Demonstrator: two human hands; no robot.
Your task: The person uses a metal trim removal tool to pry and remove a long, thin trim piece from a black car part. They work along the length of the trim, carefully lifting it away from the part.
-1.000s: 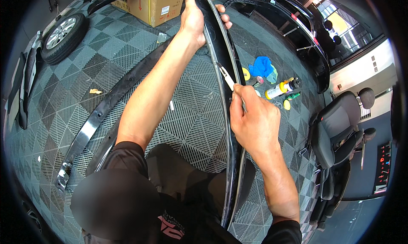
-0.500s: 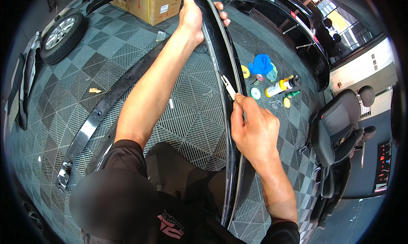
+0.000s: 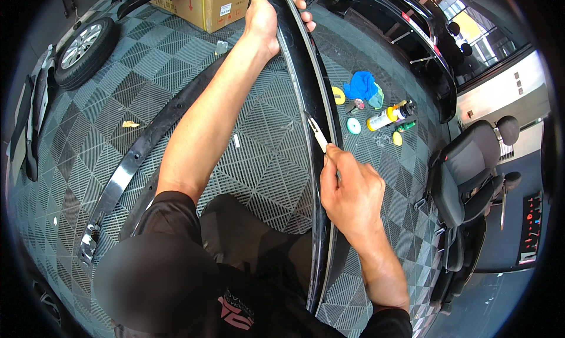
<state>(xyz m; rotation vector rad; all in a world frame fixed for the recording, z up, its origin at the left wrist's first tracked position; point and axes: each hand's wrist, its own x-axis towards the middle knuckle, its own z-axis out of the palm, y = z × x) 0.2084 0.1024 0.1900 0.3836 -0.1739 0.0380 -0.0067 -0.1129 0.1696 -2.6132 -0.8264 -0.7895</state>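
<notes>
A long, curved black car trim piece (image 3: pixel 301 55) with pale strips along both edges runs from the top of the view down past my lap. Near its upper end my left hand (image 3: pixel 262 23) is wrapped round it, thumb side on the left and fingertips showing over the right edge. My right hand (image 3: pixel 353 188) pinches a slim cream-coloured tool (image 3: pixel 321 139) with a slotted tip. That tip rests at the trim's left edge strip, below my left hand. The tool's lower end is hidden in my fingers.
Right of the trim, on the tiled floor, lie a blue cloth (image 3: pixel 360 86), a yellow-and-white bottle (image 3: pixel 382 118) and round pads (image 3: pixel 354 125). Another dark trim strip (image 3: pixel 144 141) lies left. A wheel (image 3: pixel 87 52), a cardboard box (image 3: pixel 203 7) and car seats (image 3: pixel 468 161) stand around.
My right hand and the tool have shifted slightly down along the trim's left edge, toward me. My left hand keeps its grip near the top.
</notes>
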